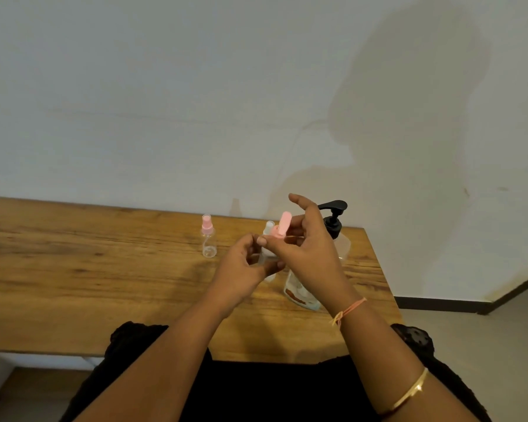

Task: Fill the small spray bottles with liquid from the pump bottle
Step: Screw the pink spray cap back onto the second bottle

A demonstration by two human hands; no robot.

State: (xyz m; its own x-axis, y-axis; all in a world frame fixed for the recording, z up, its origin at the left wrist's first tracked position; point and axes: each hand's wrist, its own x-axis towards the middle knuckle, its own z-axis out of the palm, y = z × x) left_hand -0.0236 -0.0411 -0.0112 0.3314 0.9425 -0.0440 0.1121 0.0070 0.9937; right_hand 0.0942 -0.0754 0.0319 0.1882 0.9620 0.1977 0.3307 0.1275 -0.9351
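Two hands meet above the middle of the tabletop (104,269), both forearms reaching in from the near edge and angling toward each other. The left hand (241,269) has its fingers curled round the clear body of a small spray bottle (270,274), held roughly upright off the wood. The right hand (308,254) comes in over it from the right, thumb and first fingers pinching the pink spray top (282,226) at the bottle's neck while the remaining fingers fan loosely upward. Most of the held bottle is covered by fingers, so I cannot tell whether the pink top is seated on the neck or lifted clear. A pale piece (269,228) just left of it is too blurred to identify. The pump bottle (333,224) stands on the tabletop behind the right hand, near the right edge. Its black pump head shows above the knuckles, and much of its clear body is blocked by the wrist. A second small spray bottle (208,242) stands upright farther left, apart from the hands, with a pink top. The right wrist carries a thread bracelet (349,309), and a gold bangle (410,389) sits nearer the elbow.
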